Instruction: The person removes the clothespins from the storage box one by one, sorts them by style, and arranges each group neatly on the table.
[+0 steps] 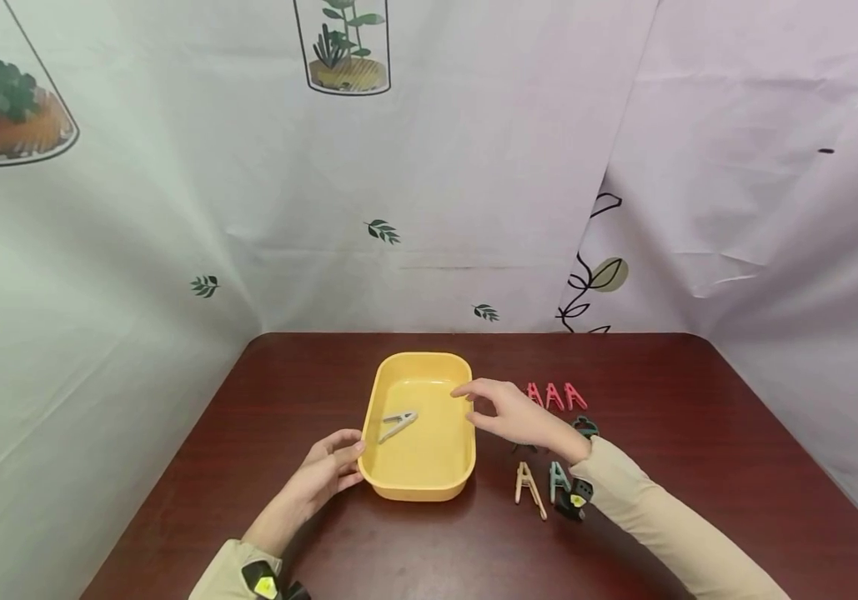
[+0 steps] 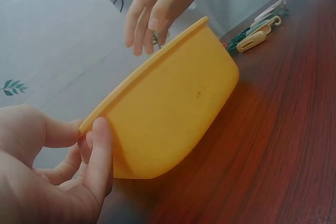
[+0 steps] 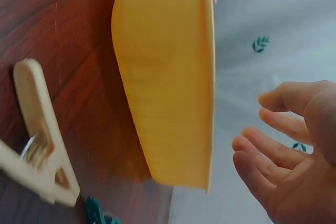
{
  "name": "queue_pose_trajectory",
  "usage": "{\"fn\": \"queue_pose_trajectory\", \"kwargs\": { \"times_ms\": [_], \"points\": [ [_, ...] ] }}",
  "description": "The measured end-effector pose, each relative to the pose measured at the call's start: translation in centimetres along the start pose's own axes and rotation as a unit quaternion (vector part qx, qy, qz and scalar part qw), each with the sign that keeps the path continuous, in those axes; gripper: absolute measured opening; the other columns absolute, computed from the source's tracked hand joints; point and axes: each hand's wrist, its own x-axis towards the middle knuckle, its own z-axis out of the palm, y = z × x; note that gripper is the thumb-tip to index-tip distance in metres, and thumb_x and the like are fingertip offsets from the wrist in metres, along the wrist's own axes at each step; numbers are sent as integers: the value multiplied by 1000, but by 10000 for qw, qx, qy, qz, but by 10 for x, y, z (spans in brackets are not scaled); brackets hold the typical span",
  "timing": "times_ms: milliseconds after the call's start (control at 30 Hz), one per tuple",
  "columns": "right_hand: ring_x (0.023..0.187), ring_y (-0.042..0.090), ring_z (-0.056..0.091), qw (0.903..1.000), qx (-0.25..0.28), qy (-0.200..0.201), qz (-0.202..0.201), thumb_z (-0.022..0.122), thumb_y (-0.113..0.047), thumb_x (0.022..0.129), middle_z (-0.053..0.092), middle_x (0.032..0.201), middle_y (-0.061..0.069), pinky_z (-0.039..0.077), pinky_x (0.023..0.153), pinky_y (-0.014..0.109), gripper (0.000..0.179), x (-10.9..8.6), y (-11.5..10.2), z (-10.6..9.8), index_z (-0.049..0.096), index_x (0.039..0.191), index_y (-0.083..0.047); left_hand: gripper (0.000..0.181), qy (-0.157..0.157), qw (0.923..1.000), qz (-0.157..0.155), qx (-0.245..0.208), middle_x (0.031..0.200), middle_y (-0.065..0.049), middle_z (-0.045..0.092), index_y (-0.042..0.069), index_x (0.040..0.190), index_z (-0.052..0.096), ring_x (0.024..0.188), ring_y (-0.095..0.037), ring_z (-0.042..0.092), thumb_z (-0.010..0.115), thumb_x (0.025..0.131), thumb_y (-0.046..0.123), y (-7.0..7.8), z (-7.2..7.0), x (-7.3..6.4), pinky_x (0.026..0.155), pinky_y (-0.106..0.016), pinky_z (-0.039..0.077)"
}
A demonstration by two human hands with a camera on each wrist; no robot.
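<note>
A yellow plastic basin [image 1: 429,493] stands on the table, and a pale grey clothespin [image 1: 399,424] lies inside it toward the left. My left hand [image 1: 329,467] pinches the basin's near-left rim between thumb and fingers, as the left wrist view [image 2: 68,156] shows closely. Over the basin's right rim hovers my right hand [image 1: 507,410], its fingers spread and relaxed with nothing between them. In the right wrist view that hand [image 3: 294,156] is apart from the basin wall [image 3: 168,77].
Right of the basin lie a beige clothespin [image 1: 528,490], a light teal one [image 1: 558,481], a dark green one [image 1: 584,427] and several red clothespins [image 1: 554,397], partly behind my right arm. Printed cloth [image 1: 474,208] hangs behind the dark red table [image 1: 286,392].
</note>
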Motion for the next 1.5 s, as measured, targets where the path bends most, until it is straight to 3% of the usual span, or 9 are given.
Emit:
{"fn": "queue_pose_trajectory", "kwargs": {
  "times_ms": [133, 500, 667, 833, 1233, 1367, 1500],
  "points": [
    [106, 30, 62, 9997, 88, -207, -78, 62, -9, 92, 63, 124, 13, 53, 86, 44, 35, 5, -2, 9, 59, 126, -7, 30, -5, 10000, 6, -14, 87, 2, 59, 2, 121, 44, 73, -7, 59, 56, 97, 15, 0, 2, -1, 68, -20, 54],
    [114, 31, 60, 9971, 215, -664, -287, 60, -9, 93, 62, 128, 10, 50, 97, 42, 36, 26, -9, 32, 58, 128, -4, 33, 49, 10000, -3, 1, 88, 1, 59, 1, 122, 43, 74, -8, 59, 57, 96, 16, 0, 0, 0, 69, -22, 54],
    [117, 27, 59, 9941, -77, -933, -549, 60, -6, 91, 62, 128, 11, 48, 99, 40, 36, 35, -13, 48, 59, 128, -4, 32, 88, 10000, -4, 9, 86, 1, 60, 1, 121, 44, 72, -8, 60, 58, 96, 16, 1, 0, 1, 69, -22, 54],
    [121, 22, 58, 9928, -532, -1027, -327, 60, -8, 91, 63, 129, 10, 46, 102, 37, 37, 45, -14, 60, 59, 128, -3, 34, 92, 9999, 25, 41, 86, 1, 59, -1, 123, 43, 72, -8, 59, 57, 96, 15, 0, 0, 1, 68, -22, 54],
    [119, 25, 58, 9862, -1123, -1213, 4, 62, -12, 88, 62, 127, 14, 46, 103, 38, 43, 61, -16, 74, 56, 128, 2, 36, 114, 9999, 1, 44, 85, 0, 58, -3, 126, 41, 72, -7, 57, 54, 97, 13, -1, 1, 0, 67, -21, 53],
    [122, 27, 55, 9859, -984, -1352, -69, 66, -12, 85, 59, 130, 16, 43, 106, 39, 50, 66, -14, 76, 53, 130, 4, 36, 133, 9999, 0, 43, 87, 0, 58, -3, 125, 41, 72, -8, 57, 55, 97, 14, -2, 1, 0, 67, -21, 53],
    [123, 23, 54, 9848, -769, -1555, -29, 79, -17, 76, 58, 133, 12, 41, 108, 36, 69, 72, -11, 78, 49, 136, 1, 35, 132, 9999, 18, 39, 88, 0, 58, -2, 124, 42, 72, -8, 57, 56, 97, 15, -2, 2, 0, 68, -21, 53]
  ]
}}
